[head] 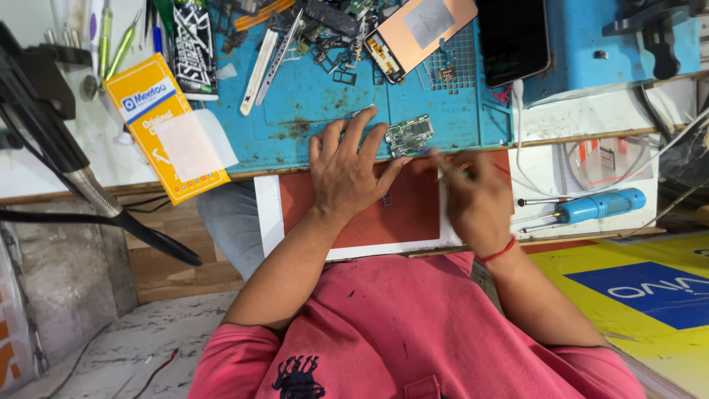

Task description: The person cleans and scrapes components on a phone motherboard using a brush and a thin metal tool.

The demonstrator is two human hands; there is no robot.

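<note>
Pink shirt (413,332) fills the bottom of my view, and both forearms run up from it to the counter's near edge. My left hand (348,174) lies flat, palm down, on a red mat (354,222) with a white border that overhangs that near edge; its fingers are spread and not closed on anything, the fingertips reaching onto the blue work mat (310,96) and pressing beside a small green circuit board (410,134). That board sits at the front edge of the blue mat, just above the red one. My right hand (476,199), a red thread at the wrist, is curled shut around a thin tool (447,171) whose tip points toward the board; motion blur hides its exact kind.

Open room is scarce: bare red mat shows only between and below the hands. To the right, near the front edge, a blue-handled screwdriver (602,207) lies on a white panel. A yellow box (166,133) rests at the left edge. Toward the far edge lie tweezers, loose parts, a phone screen (417,33) with a copper back, and a dark phone (513,37). The floor at lower left is grey concrete.
</note>
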